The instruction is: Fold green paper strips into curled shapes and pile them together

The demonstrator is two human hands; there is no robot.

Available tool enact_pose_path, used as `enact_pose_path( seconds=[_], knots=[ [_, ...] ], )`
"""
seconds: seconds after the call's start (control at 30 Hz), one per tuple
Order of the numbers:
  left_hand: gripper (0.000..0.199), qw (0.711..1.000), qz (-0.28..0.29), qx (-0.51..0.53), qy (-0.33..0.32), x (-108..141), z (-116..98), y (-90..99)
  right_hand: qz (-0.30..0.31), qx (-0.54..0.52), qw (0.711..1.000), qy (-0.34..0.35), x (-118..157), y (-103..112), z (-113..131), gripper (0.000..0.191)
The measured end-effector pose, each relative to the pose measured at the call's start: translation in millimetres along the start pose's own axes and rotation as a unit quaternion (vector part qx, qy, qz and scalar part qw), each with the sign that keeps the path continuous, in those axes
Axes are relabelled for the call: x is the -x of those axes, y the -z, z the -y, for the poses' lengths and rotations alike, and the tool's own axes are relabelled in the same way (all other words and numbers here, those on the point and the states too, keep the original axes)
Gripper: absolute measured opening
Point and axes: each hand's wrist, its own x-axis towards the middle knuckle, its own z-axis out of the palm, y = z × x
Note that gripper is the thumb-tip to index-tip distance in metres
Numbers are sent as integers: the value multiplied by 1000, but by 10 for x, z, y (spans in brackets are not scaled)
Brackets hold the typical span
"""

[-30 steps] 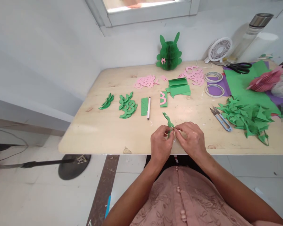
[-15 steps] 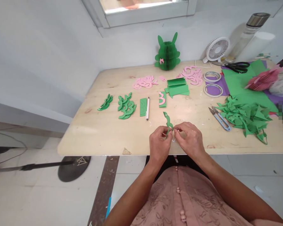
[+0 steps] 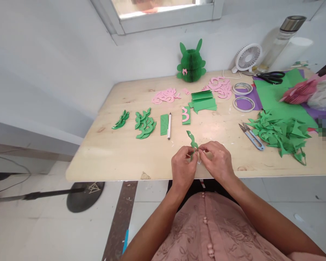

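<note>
— What did the hands have?
— The left hand (image 3: 182, 167) pinched a wavy green cutout (image 3: 192, 140) low down; the right hand (image 3: 216, 163) had its fingertips closed on the same spot.
— Where was it?
— Over the table's (image 3: 119, 156) near edge, just this side of the pen (image 3: 168, 125).

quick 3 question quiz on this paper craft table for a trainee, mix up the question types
1. True or false: both hands pinch the green paper cutout.
2. Which lies nearest the right hand? A) thread snips B) black scissors C) small fan
3. Fill in: the white pen lies just right of a green paper ____.

Key:
1. True; the left hand and right hand meet on it.
2. A
3. strip
</note>
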Motion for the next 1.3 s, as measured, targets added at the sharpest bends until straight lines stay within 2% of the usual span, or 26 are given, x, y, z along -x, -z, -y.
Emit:
enact_pose_path(
  seconds=[0.27,0.4,0.63,0.77,0.87,0.93,1.03,1.1,1.2,1.3],
  knots=[
    [9,1000,1,7,15,-1,0,9,6,-18,1000,-21,-15,-17,0,13],
    [9,995,16,78,63,-27,5,11,2,-19,999,-29,-18,-36,-12,12],
    [12,950,31,248,190,-79,-9,14,1,-46,997,-57,-26,18,-89,10],
    [17,930,50,293,217,-73,-25,38,-52,5,996,-67,-56,124,-317,11],
    [19,913,79,325,234,-65,-41,58,-82,75,993,-42,-73,186,-502,13],
    [20,905,91,339,241,-62,-55,66,-91,76,992,-50,-75,204,-551,11],
    [18,907,95,338,234,-57,-75,70,-64,-14,994,-88,-65,203,-463,25],
    [17,916,94,322,221,-50,-87,70,-1,-123,985,-118,-60,192,-325,17],
    [13,933,99,286,193,-32,-101,73,97,-276,944,-152,-68,158,-110,25],
    [10,950,101,247,161,-12,-103,78,112,-351,907,-206,-85,104,3,26]
  ],
)
